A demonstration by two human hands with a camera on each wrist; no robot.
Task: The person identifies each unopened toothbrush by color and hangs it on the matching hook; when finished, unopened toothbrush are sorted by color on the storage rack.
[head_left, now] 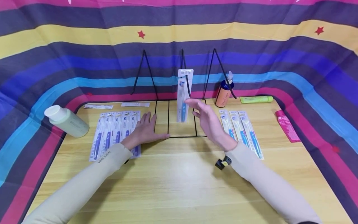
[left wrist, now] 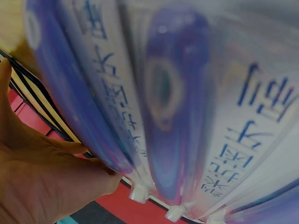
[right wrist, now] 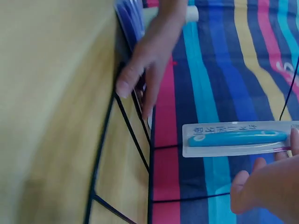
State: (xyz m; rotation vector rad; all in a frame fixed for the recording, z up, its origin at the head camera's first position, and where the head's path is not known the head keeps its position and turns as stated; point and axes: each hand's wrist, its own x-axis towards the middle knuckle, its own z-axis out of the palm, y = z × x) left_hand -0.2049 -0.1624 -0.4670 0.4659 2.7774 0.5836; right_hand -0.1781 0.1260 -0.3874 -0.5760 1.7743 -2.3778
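A packaged blue toothbrush (head_left: 183,102) hangs upright on the middle hook of a black wire rack (head_left: 181,137). My right hand (head_left: 208,119) is just right of the pack, fingers extended, with the fingertips overlapping its edge in the head view. The right wrist view shows the same toothbrush pack (right wrist: 238,138) with fingertips (right wrist: 294,140) at one end. My left hand (head_left: 145,130) lies spread at the rack's left front corner, thumb along the front wire. Under the left wrist lie several packaged purple toothbrushes (head_left: 110,133), seen close in the left wrist view.
Packaged blue toothbrushes (head_left: 241,130) lie right of the rack. A pump bottle (head_left: 223,93) stands behind them, near a green tube (head_left: 255,99) and a pink tube (head_left: 288,127). A pale bottle (head_left: 70,123) is at left; small white packets (head_left: 135,104) lie at the back.
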